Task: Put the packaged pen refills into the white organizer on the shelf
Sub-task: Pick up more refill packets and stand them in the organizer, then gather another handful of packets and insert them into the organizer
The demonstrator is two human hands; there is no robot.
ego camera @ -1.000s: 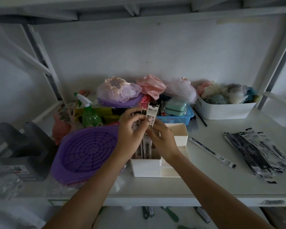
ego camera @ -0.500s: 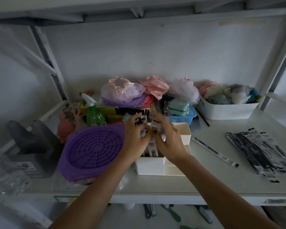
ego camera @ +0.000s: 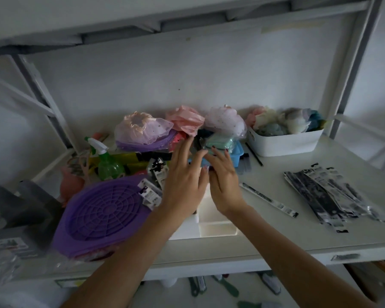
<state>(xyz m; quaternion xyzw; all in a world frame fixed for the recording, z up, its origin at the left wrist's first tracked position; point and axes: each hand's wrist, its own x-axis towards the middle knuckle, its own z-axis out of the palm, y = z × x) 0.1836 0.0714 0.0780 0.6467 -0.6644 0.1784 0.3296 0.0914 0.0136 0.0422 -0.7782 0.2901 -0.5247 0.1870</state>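
Note:
The white organizer (ego camera: 216, 228) stands at the middle of the shelf, mostly hidden under my hands. Several packaged pen refills (ego camera: 150, 193) lean out of its left side, over the purple lid. My left hand (ego camera: 182, 181) and my right hand (ego camera: 223, 181) hover side by side above the organizer, fingers spread, with nothing visibly gripped. One packaged refill (ego camera: 268, 199) lies flat on the shelf to the right of the organizer. A pile of several more refill packs (ego camera: 325, 194) lies further right.
A round purple lid (ego camera: 102, 213) sits left of the organizer, with a green spray bottle (ego camera: 108, 165) behind it. A blue basket (ego camera: 238, 153) and fabric items stand at the back. A white bin (ego camera: 285, 144) is back right, grey bookends (ego camera: 20, 210) far left.
Both hands let go of the refill pack they were pushing into the organizer and opened. They have moved up and away from me, fingers now spread. The refill packs lean left.

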